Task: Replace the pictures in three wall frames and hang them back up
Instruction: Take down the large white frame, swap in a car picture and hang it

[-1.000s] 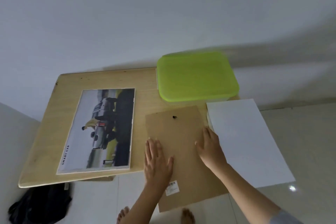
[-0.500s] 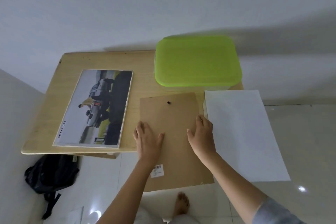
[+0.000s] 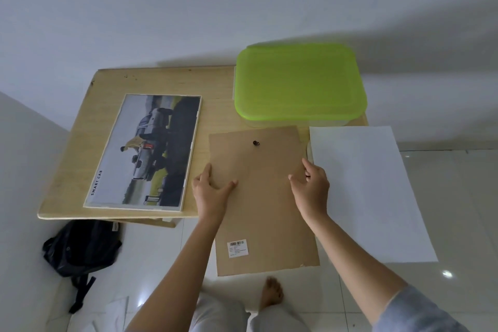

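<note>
A brown frame back [image 3: 261,210] lies face down, half on the table and half over its front edge. It has a small black hanger near the top and a barcode sticker low down. My left hand [image 3: 213,191] holds its left edge, thumb on top. My right hand [image 3: 312,186] grips its right edge with curled fingers. A framed car picture [image 3: 145,151] lies flat on the left of the table. To the right of the board, a white sheet [image 3: 363,191] lies partly off the table.
The wooden table [image 3: 78,137] stands against a white wall. A box with a green lid [image 3: 299,83] sits at its back right, just behind the board. A black bag [image 3: 80,248] lies on the tiled floor under the table's left side. My bare foot [image 3: 272,291] is below.
Both hands have slid apart from the flat face of the board to its left and right edges. The board has stayed roughly in place.
</note>
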Motion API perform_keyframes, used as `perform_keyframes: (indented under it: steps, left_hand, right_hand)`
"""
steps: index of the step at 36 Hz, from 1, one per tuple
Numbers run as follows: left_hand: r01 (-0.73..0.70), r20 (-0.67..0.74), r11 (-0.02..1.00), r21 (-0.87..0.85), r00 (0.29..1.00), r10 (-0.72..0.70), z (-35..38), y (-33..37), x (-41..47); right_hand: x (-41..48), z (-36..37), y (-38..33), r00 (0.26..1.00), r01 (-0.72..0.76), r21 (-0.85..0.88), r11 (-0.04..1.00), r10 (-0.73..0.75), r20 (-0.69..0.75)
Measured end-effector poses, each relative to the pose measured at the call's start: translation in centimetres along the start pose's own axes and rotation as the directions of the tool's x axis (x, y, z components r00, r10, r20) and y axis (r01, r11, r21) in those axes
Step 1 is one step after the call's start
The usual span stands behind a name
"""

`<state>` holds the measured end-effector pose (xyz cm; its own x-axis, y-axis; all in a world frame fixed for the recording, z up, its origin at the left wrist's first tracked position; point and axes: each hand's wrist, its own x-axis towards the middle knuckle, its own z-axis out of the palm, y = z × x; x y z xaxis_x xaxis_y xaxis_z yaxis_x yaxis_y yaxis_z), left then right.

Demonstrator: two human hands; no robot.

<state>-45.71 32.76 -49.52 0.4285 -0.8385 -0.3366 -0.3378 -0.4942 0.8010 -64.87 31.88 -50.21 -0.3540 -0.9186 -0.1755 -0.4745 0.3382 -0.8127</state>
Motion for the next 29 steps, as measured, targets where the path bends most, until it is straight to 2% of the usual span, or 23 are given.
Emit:
perform_keyframes:
  steps: [10, 16, 21, 29]
  left_hand:
    - [-0.064, -0.038, 0.966, -0.249, 0.998, 0.056, -6.0, -0.6, 2.4]
    - [-0.079, -0.035, 0.983, -0.167, 0.997, 0.074, -12.3, -1.0, 7.3]
    - [-0.044, 0.011, 0.990, -0.132, 0.999, 0.046, -16.7, -2.3, 12.3]
    - [-0.002, 0.061, 0.999, 0.036, 0.998, 0.000, -20.1, -2.5, 18.7]
  right_hand:
    - [-2.2, 2.8, -4.1, 0.995, 0.059, 0.181, 0.982, -0.043, -0.094]
    - [-3.0, 8.2, -8.7, 0.998, 0.061, 0.177, 0.982, -0.057, -0.030]
    - [-3.0, 13.5, -12.1, 1.000, 0.008, 0.159, 0.987, -0.006, -0.018]
    - [-1.3, 19.9, -15.8, 0.996, -0.078, 0.130, 0.988, 0.082, -0.025]
